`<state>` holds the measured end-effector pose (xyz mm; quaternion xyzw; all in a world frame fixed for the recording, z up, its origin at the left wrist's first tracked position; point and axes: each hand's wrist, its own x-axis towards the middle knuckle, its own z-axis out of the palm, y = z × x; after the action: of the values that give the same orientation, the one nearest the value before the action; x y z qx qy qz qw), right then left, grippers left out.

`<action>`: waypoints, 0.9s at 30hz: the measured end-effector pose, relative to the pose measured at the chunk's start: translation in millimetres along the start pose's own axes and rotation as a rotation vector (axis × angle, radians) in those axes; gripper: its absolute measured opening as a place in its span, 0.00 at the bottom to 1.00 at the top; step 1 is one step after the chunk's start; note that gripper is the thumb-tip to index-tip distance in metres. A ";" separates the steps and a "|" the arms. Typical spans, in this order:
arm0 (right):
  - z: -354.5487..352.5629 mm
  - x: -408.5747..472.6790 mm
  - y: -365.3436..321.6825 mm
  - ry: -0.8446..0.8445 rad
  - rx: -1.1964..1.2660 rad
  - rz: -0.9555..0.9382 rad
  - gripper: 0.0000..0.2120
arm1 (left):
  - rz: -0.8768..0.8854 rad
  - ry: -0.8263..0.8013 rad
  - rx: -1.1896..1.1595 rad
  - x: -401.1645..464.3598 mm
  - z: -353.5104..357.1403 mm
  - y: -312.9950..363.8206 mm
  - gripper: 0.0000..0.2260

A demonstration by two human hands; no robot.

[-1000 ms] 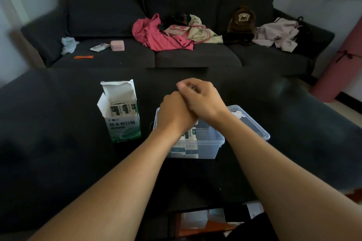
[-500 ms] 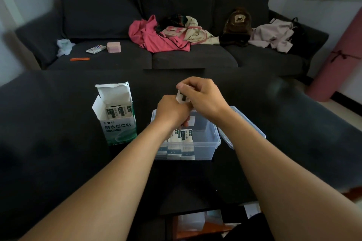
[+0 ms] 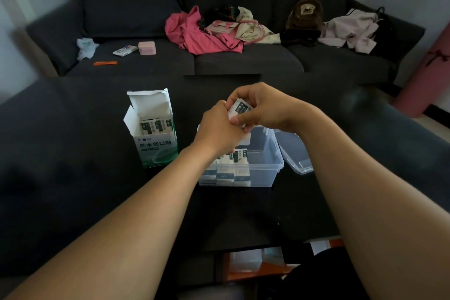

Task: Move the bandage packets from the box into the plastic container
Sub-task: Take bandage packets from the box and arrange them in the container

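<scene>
Box labelled "防水创口贴"

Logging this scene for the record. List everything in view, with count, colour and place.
box: one, white and green, open, on table left of container
bandage packets: several, white and dark, in container; more in box; a few in the hands
plastic container: one, clear, table centre
lid: one, clear, right of container
table: one, black
sofa: one, dark grey, behind, strewn with clothes
left hand: above container, holding packets
right hand: pinching packets
</scene>
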<state>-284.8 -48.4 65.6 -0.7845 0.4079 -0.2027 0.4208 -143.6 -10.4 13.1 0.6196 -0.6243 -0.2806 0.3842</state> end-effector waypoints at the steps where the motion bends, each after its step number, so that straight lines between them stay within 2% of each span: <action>1: 0.1 1.2 -0.3 -0.017 -0.008 0.000 0.12 | -0.021 -0.056 -0.001 -0.9 -2.3 0.1 0.17; 3: -5.7 1.0 -0.2 -0.028 0.010 0.027 0.12 | -0.057 -0.212 0.010 -2.3 -11.1 3.2 0.20; 5: -15.7 -1.0 3.4 -0.034 0.017 0.101 0.12 | -0.047 -0.284 0.062 -3.3 -25.9 4.7 0.24; 7: -21.3 -1.6 9.7 -0.089 -0.048 0.199 0.12 | 0.017 -0.232 0.195 -3.2 -40.2 -0.2 0.22; 9: -16.9 1.7 16.0 -0.203 -0.140 0.286 0.11 | 0.084 -0.187 0.366 -4.3 -47.5 -7.7 0.12; 11: -7.1 7.6 20.3 -0.294 -0.184 0.344 0.12 | 0.105 -0.235 0.494 -8.1 -47.4 -12.8 0.13; 15: 1.7 15.3 22.2 -0.345 -0.167 0.423 0.15 | 0.150 -0.295 0.670 -11.4 -44.1 -14.1 0.13; 18: 6.3 20.0 23.1 -0.382 -0.173 0.466 0.14 | 0.160 -0.270 0.735 -10.3 -41.4 -13.6 0.13; 22: 17.2 26.2 23.9 -0.422 -0.236 0.493 0.14 | 0.145 -0.321 0.755 -10.2 -36.7 -13.4 0.14; 27: 24.4 31.6 26.5 -0.425 -0.301 0.513 0.21 | 0.068 -0.406 0.750 -8.4 -31.9 -12.1 0.11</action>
<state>-262.7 -70.2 29.2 -0.7343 0.5201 0.1396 0.4132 -111.0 1.0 19.4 0.6276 -0.7662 -0.1376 0.0110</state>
